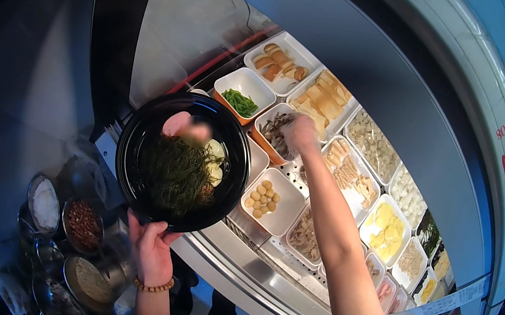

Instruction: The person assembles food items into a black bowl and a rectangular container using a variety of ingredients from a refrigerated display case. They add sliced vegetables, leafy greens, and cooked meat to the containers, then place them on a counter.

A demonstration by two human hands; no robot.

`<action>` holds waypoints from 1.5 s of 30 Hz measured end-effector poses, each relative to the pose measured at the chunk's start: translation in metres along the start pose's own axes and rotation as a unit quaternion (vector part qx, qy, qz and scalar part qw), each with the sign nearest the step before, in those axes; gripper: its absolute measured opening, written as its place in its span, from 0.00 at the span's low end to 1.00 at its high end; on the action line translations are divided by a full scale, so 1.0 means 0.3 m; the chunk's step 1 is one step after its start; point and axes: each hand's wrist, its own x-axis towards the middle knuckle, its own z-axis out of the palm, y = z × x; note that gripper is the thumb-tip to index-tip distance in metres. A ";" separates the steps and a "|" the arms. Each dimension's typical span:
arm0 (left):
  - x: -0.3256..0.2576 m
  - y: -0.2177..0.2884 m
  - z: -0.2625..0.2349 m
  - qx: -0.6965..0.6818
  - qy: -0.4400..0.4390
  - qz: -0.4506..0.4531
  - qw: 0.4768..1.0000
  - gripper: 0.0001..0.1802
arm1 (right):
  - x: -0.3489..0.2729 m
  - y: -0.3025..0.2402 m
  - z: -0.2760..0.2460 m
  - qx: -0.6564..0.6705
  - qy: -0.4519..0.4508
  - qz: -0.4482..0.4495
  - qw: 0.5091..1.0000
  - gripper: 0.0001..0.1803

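My left hand (151, 249), a beaded bracelet at its wrist, grips the near rim of a round black bowl (124, 166). Inside the bowl lie a mass of dark green seaweed-like shreds (173, 171), a round pink slice (176, 123) and several pale yellow slices (215, 161). My right arm stretches across the chilled case, and my right hand (301, 136) is over the right side of a white tub with dark grey strips (275, 131). Motion blur and the angle hide its fingers, so what they hold, if anything, cannot be made out.
White food tubs fill the case: green vegetables (238, 102), small round balls (262, 198), tofu-skin-like sheets (323, 102), yellow slices (384, 227). Metal bowls, one with red-brown bits (83, 225), stand at lower left. A metal front edge (245, 281) and blue frame (414, 71) bound the case.
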 end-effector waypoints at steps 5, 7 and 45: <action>0.030 -0.025 0.011 0.009 -0.005 0.001 1.000 0.35 | -0.057 -0.116 0.130 -0.093 0.083 -0.108 0.986 0.12; 0.036 -0.048 0.043 0.018 -0.034 -0.021 0.999 0.36 | 0.078 0.081 0.195 -0.162 -0.078 -0.037 0.983 0.11; 0.124 -0.119 0.167 0.024 -0.099 -0.092 0.990 0.32 | 0.050 0.139 0.146 -0.162 -0.093 -0.056 0.981 0.12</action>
